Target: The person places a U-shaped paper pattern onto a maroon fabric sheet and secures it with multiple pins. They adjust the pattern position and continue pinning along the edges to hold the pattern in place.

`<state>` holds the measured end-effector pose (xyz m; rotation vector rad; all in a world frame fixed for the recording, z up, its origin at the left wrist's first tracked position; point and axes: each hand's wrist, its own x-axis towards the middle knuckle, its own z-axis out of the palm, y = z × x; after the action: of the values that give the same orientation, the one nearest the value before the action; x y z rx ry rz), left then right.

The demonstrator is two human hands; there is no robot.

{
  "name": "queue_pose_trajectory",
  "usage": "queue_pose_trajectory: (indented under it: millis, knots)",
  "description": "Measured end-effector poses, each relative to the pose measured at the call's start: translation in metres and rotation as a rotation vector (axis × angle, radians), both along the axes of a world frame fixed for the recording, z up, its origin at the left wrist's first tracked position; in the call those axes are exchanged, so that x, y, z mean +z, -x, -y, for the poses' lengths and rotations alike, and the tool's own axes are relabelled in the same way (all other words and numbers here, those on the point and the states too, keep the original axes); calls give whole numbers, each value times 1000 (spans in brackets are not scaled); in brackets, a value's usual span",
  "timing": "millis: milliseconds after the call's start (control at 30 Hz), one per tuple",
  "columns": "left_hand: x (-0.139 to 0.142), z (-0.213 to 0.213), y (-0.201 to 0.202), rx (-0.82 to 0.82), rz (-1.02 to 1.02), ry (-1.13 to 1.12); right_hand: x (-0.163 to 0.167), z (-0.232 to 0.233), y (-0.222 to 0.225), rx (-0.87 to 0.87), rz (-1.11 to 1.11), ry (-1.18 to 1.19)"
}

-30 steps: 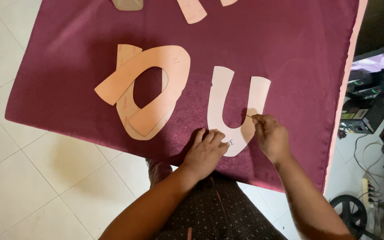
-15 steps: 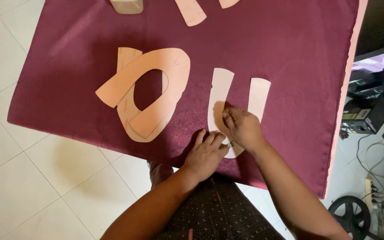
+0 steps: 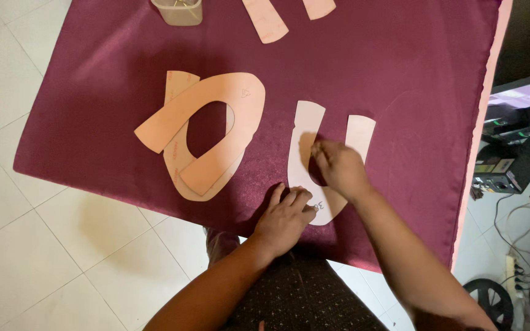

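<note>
From the head camera, you are looking down on a maroon cloth (image 3: pixel 400 73) spread over a white tiled floor (image 3: pixel 26 245). Your left hand (image 3: pixel 285 216) lies flat, fingers stretched out, pressing on the near curve of a pale U-shaped paper pattern (image 3: pixel 305 132) that rests on the cloth. Your right hand (image 3: pixel 338 168) sits over the middle of that same pattern, between its two arms, with the fingers drawn together and the fingertips (image 3: pixel 318 149) down against the left arm of the U. Whether something small is pinched between them, you cannot tell. The pattern's right arm (image 3: pixel 361 132) shows just beyond your right hand.

To the left of the U, apart from it, a stack of peach-coloured paper patterns (image 3: pixel 216 138) lies on the cloth, the top one ring-shaped with the cloth showing through its opening. At the far edge, two more peach pieces (image 3: pixel 266 19) run out of the picture, and a small clear container (image 3: pixel 179 12) stands on the cloth to their left. Off the cloth at the right, boxes and cables (image 3: pixel 504 171) sit on the floor.
</note>
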<state>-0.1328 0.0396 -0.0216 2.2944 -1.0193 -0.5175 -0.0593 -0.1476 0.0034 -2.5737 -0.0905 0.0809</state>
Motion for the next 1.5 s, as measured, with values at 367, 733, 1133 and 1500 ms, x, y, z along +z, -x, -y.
queue_pose_trajectory:
  millis: [367, 733, 1133, 1500]
  knots:
    - [7, 0, -3, -20, -12, -46, 4, -3, 1, 22, 89, -11]
    - [0, 3, -4, -33, 0, -62, -10, 12, -44, -176, 97, -18]
    - [8, 2, -13, -122, -6, -119, 0, 27, 85, -87, -170, -237]
    - [-11, -16, -5, 107, 122, -17, -11, 88, 81, -623, -149, -350]
